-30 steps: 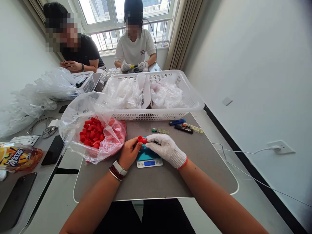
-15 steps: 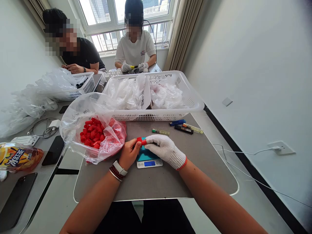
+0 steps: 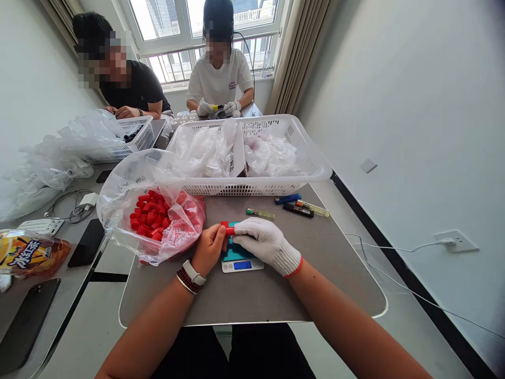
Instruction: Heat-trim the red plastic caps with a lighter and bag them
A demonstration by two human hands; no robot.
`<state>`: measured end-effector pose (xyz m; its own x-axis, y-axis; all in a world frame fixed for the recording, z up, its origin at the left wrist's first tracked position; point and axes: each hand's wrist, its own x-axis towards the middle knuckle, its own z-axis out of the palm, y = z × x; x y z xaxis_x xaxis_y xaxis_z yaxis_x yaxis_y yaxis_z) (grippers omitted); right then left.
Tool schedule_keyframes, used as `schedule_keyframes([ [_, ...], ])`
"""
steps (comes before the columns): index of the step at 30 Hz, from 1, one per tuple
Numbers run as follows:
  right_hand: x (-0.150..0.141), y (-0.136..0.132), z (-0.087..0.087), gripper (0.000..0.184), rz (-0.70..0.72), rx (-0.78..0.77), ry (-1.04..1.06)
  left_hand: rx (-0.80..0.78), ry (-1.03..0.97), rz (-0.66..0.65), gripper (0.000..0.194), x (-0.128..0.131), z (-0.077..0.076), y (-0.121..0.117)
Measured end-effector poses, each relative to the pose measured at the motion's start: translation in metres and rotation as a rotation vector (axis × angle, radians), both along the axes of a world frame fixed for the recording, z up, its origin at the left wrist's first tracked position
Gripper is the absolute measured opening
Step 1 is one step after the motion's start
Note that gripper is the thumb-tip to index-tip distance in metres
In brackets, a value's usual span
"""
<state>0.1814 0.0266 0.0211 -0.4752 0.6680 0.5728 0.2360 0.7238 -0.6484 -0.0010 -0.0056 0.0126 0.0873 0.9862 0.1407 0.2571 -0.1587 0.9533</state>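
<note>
Bare, with a watch and bracelets at the wrist, my left hand (image 3: 210, 245) pinches a small red plastic cap (image 3: 229, 230) between thumb and fingers. From the other side my right hand (image 3: 265, 242), in a white knit glove, closes its fingertips on the red plastic too. Whether this is one cap or two pressed together I cannot tell. Beneath the hands lies a digital scale (image 3: 242, 265) with a teal top and a lit blue display, partly covered. Left of my left hand, a clear plastic bag (image 3: 118, 210) holds many similar red caps (image 3: 152, 216).
A white basket (image 3: 252, 185) with plastic bags spans the table's far side. Several markers (image 3: 299, 210) lie at the right, a green-ended one (image 3: 260, 213) nearer. Phones (image 3: 29, 321) and a drink bottle (image 3: 33, 253) rest on the left table. Two people sit beyond.
The red plastic at my right fingertips has shifted slightly left, closer to my left hand. Both hands otherwise stay over the scale.
</note>
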Motion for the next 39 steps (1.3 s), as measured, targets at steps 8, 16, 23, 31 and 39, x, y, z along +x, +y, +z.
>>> schedule_keyframes([
  [8, 0.0015, 0.0016, 0.0005, 0.012, -0.016, -0.128, 0.026, 0.132, 0.075, -0.032, 0.044, 0.0, -0.0021, 0.0018],
  [16, 0.0019, -0.0008, 0.0034, 0.019, -0.023, -0.503, 0.043, 0.413, 0.225, -0.01, 0.033, -0.0024, -0.0084, 0.003],
  [23, 0.003, -0.002, 0.0041, 0.016, -0.053, -0.315, 0.103, 0.497, 0.176, -0.035, 0.037, -0.0013, -0.0045, -0.0005],
  [31, 0.0044, 0.0012, 0.0028, 0.008, -0.086, 0.048, 0.04, 0.28, 0.08, -0.057, 0.06, -0.0043, -0.0054, 0.0],
  [39, 0.0054, 0.0001, 0.005, 0.01, -0.088, -0.002, -0.023, 0.343, 0.189, -0.039, 0.029, -0.0016, -0.0026, 0.0018],
])
